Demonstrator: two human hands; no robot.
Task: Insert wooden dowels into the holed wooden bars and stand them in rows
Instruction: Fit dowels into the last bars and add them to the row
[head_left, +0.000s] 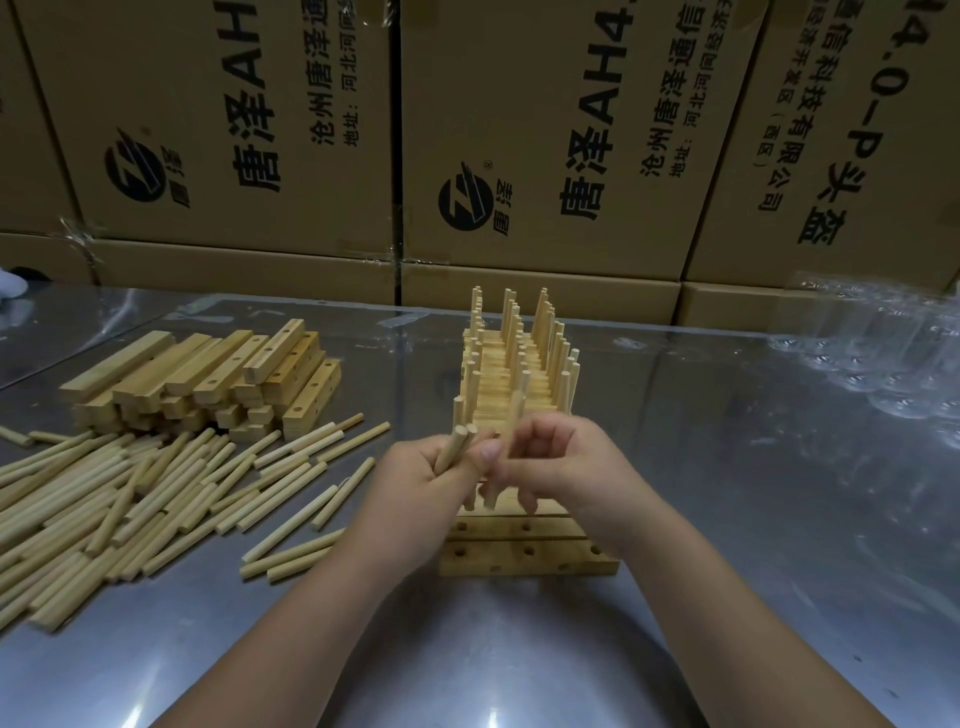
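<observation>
Holed bars (527, 557) lie flat on the shiny bench (727, 545), just under both hands and on the side close to the person. Their round holes face up. A few dowels stand in the bar right below the fingers. The left hand (428, 480) grips two dowels (460, 446) in its curled fingers, and their tops poke up above the thumb. The right hand (563, 467) is beside it, almost touching, with its fingers curled too. I cannot tell if it holds a dowel or not. To the left of the left hand, lots of loose dowels (130, 499) lie in a messy pile on the bench. Just past the hands, more bars sit side by side with dowels standing up in three long rows (514, 358) that run away from the person. Farther off to the left, past the loose dowels, is a stack of bars (208, 379) with no dowels in them. Far to the right of the right hand lies some clear plastic (883, 358). Behind it all stand big brown cardboard boxes (545, 156) with black writing.
</observation>
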